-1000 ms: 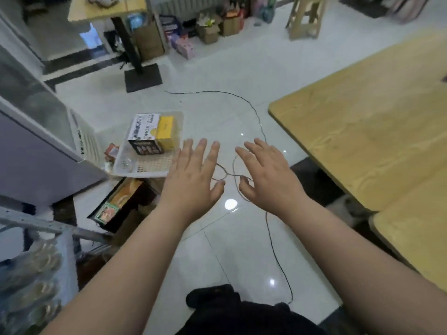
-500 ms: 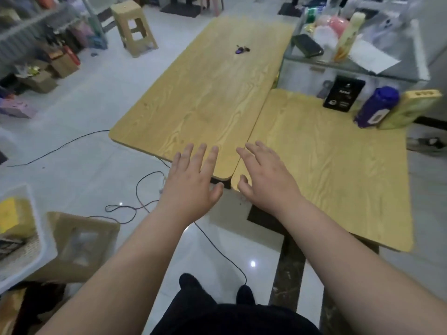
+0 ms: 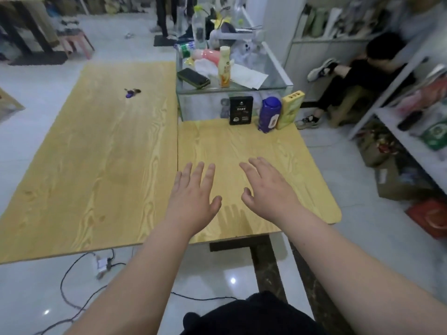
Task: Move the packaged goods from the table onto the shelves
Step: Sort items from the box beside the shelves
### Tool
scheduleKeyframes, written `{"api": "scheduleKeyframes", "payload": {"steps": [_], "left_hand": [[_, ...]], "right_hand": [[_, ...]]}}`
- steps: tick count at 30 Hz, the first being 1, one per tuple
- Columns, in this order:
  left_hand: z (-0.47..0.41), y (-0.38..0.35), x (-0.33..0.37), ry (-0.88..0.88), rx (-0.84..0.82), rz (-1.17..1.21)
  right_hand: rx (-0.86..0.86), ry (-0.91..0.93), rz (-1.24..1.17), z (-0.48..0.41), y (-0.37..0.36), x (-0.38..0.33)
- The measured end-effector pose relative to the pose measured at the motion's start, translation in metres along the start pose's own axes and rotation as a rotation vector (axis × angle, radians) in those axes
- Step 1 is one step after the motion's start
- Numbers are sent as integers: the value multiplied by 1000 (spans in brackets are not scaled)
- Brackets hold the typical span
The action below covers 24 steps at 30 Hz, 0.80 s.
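left hand (image 3: pixel 193 197) and right hand (image 3: pixel 268 189) hover apart, empty and spread flat, over the desk (image 3: pixel 242 146). well ahead of them stand 3 goods, close together: black box (image 3: pixel 240 110), bottle (image 3: pixel 269 114), yellow box (image 3: pixel 289 110). a hasty grab could topple a neighbour.

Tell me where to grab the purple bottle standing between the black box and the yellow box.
Probably grip the purple bottle round its upper body, below the cap, right hand coming from the front and above. It stands upright; the yellow box crowds its right side and the glass cabinet is behind, so the near side looks freest.
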<state>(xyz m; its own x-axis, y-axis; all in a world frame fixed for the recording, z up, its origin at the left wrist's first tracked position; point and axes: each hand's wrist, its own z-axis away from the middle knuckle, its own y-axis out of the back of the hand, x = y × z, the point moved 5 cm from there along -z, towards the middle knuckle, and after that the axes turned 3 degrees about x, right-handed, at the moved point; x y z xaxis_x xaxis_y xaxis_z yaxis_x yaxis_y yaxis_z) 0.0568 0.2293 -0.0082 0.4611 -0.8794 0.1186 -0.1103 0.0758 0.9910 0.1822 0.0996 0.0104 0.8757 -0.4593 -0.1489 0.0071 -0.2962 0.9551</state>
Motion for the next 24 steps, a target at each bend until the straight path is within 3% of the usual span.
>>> {"api": "scheduleKeyframes", "payload": {"steps": [7,13,18,24], "left_hand": [[-60,-17,19,-114,-75,19],[-117,-48,44,-159,-126,3],[-186,-75,69,-88,-148,55],[-289,-103,102,110,-198,303]], "right_hand": [[-26,-161,12,-10,-17,39],[-35,-241,-17,-38,-37,114],[-116,-283,-78,-85,-65,200],[-184,-376,-202,-161,-97,323]]}}
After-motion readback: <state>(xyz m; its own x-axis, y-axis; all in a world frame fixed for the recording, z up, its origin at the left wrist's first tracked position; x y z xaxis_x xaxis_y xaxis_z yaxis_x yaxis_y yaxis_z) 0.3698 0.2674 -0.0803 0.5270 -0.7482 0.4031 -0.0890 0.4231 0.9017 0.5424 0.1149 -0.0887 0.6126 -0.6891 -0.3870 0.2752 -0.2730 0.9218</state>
